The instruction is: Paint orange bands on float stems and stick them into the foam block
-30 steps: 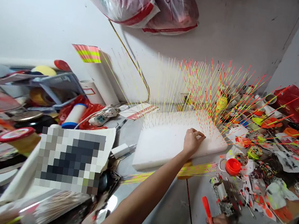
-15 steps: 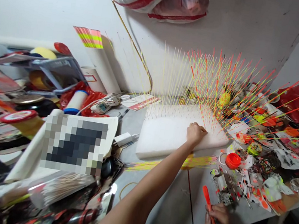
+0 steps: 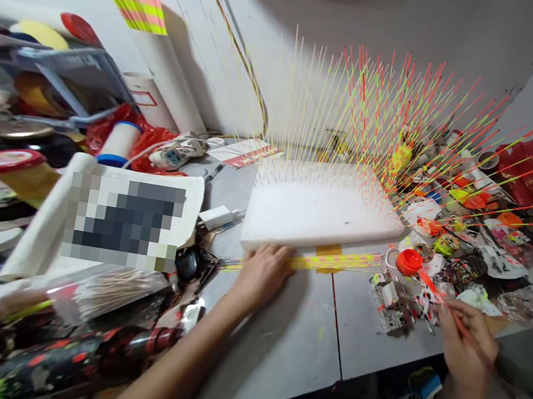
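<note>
My left hand (image 3: pixel 266 272) lies over the bundle of thin yellow and pink sticks (image 3: pixel 342 261) at the front edge of the white foam block (image 3: pixel 314 215); its fingers point down and their grip is hidden. On the right, my right hand (image 3: pixel 469 339) holds an orange-red brush-like tool (image 3: pixel 434 288), its tip near the open orange paint pot (image 3: pixel 409 262). Many thin sticks (image 3: pixel 361 113) with red, yellow and white ends stand upright or tilted in the back and right part of the foam.
Paint pots and stained papers (image 3: pixel 501 253) crowd the right side. At the left are a white cloth with a blurred patch (image 3: pixel 189 204), a bag of cotton swabs (image 3: pixel 114 297) and a white charger (image 3: pixel 215 218). White tubes (image 3: pixel 173 84) lean on the wall.
My left hand has moved from the top of the foam down and left to the bundle of sticks. My right hand, with the orange tool, has moved up and right beside the orange pot. The view has shifted.
</note>
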{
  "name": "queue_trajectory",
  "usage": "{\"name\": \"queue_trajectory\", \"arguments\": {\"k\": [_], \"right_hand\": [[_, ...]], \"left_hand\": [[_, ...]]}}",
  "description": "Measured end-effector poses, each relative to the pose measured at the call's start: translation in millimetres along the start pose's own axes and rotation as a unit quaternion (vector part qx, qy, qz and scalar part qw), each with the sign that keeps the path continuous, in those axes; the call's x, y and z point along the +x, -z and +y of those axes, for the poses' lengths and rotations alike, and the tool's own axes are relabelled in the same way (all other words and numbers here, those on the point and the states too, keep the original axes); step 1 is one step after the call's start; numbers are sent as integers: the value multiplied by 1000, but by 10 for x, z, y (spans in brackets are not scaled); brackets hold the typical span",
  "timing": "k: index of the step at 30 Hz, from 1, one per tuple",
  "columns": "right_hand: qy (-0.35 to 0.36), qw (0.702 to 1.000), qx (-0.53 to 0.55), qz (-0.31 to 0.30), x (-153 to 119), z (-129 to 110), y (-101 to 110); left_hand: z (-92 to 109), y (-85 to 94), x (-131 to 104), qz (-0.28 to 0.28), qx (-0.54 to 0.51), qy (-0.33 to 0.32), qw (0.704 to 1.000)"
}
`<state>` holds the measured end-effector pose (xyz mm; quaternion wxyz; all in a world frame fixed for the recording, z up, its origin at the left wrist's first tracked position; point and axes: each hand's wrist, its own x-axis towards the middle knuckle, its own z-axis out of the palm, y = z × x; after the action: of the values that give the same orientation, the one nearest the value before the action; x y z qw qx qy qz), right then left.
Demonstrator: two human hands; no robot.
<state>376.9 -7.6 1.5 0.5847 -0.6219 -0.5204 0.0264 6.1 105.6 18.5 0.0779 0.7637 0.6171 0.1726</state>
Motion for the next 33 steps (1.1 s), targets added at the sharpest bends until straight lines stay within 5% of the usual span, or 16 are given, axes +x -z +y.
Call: {"name": "queue_trajectory", "arguments": {"k": [5,10,18,25,33], "right_hand": [[21,995,-64,-80,658,-28,-14],[76,975,-155,-141,956,-132,-244],[114,950,-213,-198,1021,-46,-430],[124,953,-209,-179,971,-122,-273],[135,945,-215,-208,953,-264,-93]], "left_hand": [[-247,9,72,7,39,-13,999],[-318,-36,92,39,4,-52,998],[-275,-59,53,92,-54,-61,992],[-182,-132,41,143,-61,-141,978],[-161,-241,30,188,-43,-159,968]]}}
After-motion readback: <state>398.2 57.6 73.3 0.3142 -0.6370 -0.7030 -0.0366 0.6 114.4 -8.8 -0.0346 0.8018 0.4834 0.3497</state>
